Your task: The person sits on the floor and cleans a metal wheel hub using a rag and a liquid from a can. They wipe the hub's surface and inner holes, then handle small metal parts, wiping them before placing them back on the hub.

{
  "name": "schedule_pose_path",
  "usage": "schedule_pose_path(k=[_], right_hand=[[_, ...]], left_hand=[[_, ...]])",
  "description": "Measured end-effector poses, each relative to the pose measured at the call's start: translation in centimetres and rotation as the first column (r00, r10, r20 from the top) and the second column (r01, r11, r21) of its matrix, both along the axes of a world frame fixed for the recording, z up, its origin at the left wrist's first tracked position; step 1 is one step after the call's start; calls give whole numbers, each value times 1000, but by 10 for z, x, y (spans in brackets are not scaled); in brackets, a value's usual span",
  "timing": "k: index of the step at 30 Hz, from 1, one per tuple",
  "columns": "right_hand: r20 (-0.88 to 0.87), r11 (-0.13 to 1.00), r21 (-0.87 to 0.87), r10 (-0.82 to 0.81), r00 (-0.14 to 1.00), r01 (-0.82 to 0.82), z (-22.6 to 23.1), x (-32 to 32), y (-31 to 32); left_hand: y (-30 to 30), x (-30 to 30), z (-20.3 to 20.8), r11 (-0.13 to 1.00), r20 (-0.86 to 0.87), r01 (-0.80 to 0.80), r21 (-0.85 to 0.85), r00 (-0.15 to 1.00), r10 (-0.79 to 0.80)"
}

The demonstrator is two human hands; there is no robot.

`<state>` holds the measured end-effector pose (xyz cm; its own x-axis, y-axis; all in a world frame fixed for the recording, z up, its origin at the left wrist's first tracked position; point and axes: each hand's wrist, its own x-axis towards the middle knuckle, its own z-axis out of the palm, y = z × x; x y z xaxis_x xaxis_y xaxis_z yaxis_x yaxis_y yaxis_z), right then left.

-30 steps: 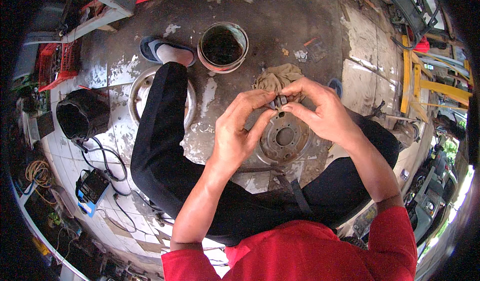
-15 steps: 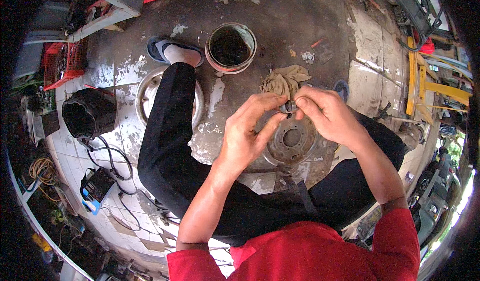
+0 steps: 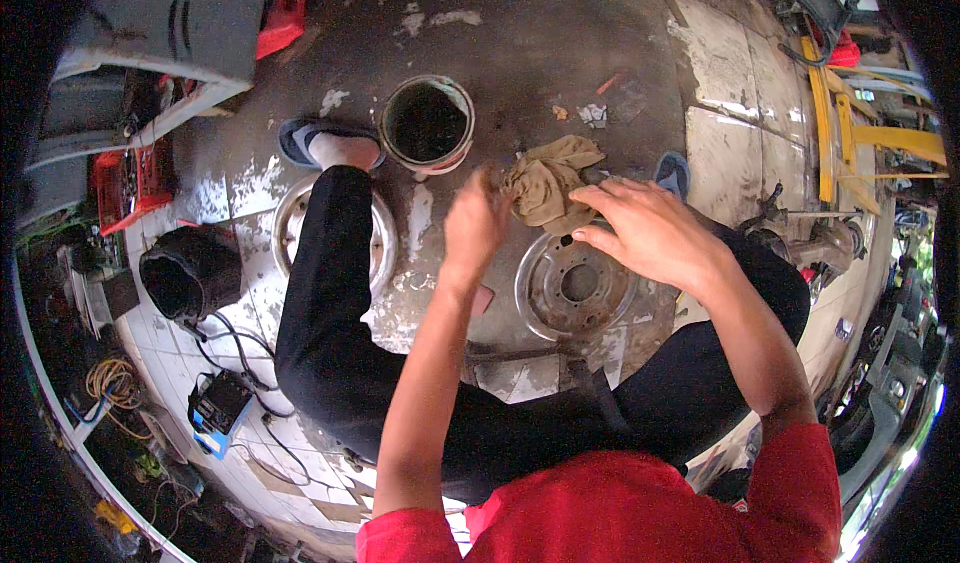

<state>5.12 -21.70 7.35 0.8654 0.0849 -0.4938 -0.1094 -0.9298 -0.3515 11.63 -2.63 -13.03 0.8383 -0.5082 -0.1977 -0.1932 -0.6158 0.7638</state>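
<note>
At the left, a pale wheel rim (image 3: pixel 289 221) lies flat on the floor (image 3: pixel 560 43), partly covered by the left trouser leg (image 3: pixel 338 293). Right of it stands an open round bucket (image 3: pixel 450 158), dark inside. The left hand (image 3: pixel 477 225) is next, raised at the left edge of a tan rag (image 3: pixel 550 185), forearm running up from the lower edge; motion blur hides its fingers, so closure and any held part cannot be told. The rag lies crumpled between the two hands, beyond a round metal disc (image 3: pixel 553 281). Treat the rag as light, limp and not fragile; a gathered fold near its middle should give the surest hold. The disc, flat on the floor with a central hole, is probably heavy and rigid, perhaps slippery if greasy; take it by the outer rim. At the right, the right hand (image 3: pixel 655 231) reaches in palm down, fingers extended, thumb parted from the forefinger, no object visible in the gap; contact with the rag cannot be confirmed.
</note>
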Motion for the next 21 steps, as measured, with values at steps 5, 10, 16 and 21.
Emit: schedule_pose_path(k=[5,10,16,21], right_hand=[[54,1000,-14,2,999,-2,4,-5,-10],[71,1000,9,-26,997,25,10,-9,-21],[84,996,-23,-79,993,82,22,-7,-34],[73,997,-1,-80,994,80,24,-1,-32]], left_hand=[[-38,-53,-98,909,-149,187,373,979,-140],[-60,-74,-147,867,-12,240,437,965,-261],[-66,-64,-134,921,282,-196,336,954,100],[-43,-57,-161,902,101,-151,405,988,120]])
